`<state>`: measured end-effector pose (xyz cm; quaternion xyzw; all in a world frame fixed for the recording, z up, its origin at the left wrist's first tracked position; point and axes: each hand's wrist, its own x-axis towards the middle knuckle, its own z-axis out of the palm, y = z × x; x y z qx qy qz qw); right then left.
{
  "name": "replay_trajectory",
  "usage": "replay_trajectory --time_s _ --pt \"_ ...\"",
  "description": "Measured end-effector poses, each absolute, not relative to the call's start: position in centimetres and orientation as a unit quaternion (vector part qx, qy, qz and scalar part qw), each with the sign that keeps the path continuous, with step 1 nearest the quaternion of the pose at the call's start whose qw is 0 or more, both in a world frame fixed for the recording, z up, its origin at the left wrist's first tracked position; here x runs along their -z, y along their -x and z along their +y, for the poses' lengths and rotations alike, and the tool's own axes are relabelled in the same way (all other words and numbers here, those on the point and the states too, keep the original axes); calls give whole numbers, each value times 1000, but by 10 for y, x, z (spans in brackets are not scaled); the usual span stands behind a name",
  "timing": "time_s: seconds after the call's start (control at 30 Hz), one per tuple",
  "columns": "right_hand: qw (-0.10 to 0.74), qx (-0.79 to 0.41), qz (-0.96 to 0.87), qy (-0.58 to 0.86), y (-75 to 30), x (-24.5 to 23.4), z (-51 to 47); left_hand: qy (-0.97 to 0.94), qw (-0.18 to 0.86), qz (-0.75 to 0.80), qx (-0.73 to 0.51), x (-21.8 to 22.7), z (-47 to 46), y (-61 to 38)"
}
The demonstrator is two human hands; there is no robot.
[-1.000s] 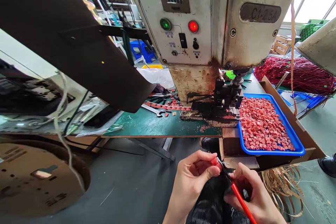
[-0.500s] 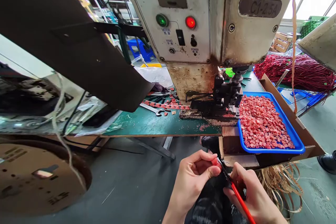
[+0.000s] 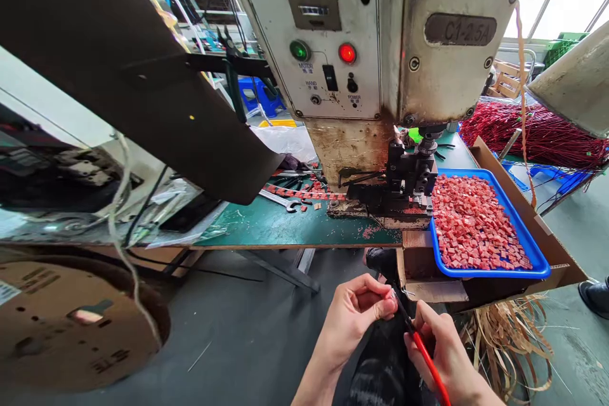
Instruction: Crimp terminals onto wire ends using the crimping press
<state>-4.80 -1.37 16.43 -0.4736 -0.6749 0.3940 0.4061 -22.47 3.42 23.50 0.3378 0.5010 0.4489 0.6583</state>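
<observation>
Between the thumb and fingertips of my left hand [image 3: 359,307] is a small pinkish-red piece [image 3: 393,299], mostly covered by the fingers. My right hand [image 3: 440,346] is closed round slim red-handled pliers [image 3: 431,365]; one handle shows and the rest is inside the hand. The pliers' dark tip meets the piece, or lies right beside it. Both hands are held above my dark-clothed lap, in front of the bench. Similar small red squares [image 3: 476,222] fill a blue tray [image 3: 495,273] to the right.
A press machine [image 3: 333,38] with a lit red lamp stands ahead on the green bench [image 3: 252,222]. A red-and-dark strip [image 3: 304,193] runs into it near a wrench [image 3: 280,201]. A cardboard box [image 3: 438,290] supports the tray. A large reel [image 3: 80,323] stands low left.
The view has shifted slightly. My right hand and the pliers have moved a little left and down, their tip still at the piece in my left hand.
</observation>
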Motion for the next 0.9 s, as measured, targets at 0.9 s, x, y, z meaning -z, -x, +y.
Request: replay_trajectory --time_s 0.9 --pt "564 -414 -603 383 77 -191 7 -320 689 444 -475 -242 5 240"
